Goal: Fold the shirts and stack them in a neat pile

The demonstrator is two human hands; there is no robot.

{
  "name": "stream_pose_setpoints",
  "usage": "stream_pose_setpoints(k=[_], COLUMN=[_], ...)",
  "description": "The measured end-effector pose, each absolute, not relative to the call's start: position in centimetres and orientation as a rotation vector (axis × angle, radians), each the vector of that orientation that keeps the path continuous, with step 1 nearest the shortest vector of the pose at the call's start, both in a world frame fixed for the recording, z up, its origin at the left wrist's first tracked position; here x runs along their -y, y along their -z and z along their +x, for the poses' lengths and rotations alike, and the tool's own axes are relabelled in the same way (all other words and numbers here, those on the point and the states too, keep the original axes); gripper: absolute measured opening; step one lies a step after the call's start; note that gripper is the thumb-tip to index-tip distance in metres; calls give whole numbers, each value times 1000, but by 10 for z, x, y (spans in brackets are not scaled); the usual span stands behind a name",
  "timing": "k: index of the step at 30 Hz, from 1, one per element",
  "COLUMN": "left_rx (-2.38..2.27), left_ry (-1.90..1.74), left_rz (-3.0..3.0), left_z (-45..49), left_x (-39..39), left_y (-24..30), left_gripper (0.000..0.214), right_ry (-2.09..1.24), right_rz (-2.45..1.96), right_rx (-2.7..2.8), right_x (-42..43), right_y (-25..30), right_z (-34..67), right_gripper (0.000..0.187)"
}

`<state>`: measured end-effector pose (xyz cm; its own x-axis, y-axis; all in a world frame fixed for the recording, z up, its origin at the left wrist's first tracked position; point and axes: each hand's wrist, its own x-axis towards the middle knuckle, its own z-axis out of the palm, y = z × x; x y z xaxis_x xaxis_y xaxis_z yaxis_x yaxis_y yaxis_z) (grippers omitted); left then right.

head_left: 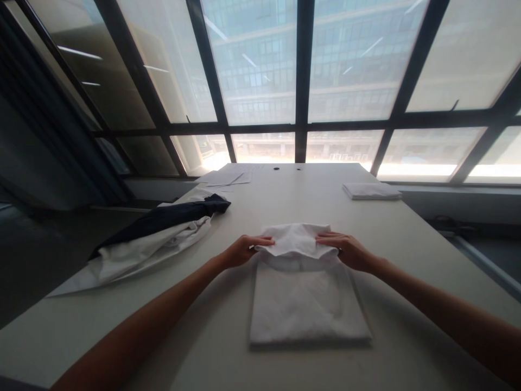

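Note:
A white garment [305,309], partly folded into a rectangle, lies flat on the white table [211,336] before me. Its far end is lifted and bends toward me. My left hand [245,250] grips the left corner of that raised end, thumb beneath and fingers on top. At the opposite corner my right hand [345,250] pinches the cloth in the same way, its fingers lying along the upper side. The thumbs are mostly hidden by the fabric and fingers.
Left on the table lie a dark garment [163,220] and a crumpled white cloth [158,247]. Paper sheets [226,178] rest at the far left. A folded white cloth [371,190] sits at the far right. Behind the table stand large windows [260,65] with dark frames.

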<state>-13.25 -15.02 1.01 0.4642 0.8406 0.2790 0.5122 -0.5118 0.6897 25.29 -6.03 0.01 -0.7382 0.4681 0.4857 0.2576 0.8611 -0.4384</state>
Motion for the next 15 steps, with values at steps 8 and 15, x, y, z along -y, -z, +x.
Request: stream_pose_setpoints(k=[8,15], left_rx=[-1085,-1035], left_ry=[-791,-786], left_rz=[2244,2427], left_z=[-140,-132], left_x=[153,154], left_y=[14,8], left_gripper=[40,44], right_ry=[-289,-91], right_rz=[-457,-326], right_rx=[2563,2658], right_x=[50,41], right_y=[16,18], right_z=[270,271], right_gripper=[58,48])
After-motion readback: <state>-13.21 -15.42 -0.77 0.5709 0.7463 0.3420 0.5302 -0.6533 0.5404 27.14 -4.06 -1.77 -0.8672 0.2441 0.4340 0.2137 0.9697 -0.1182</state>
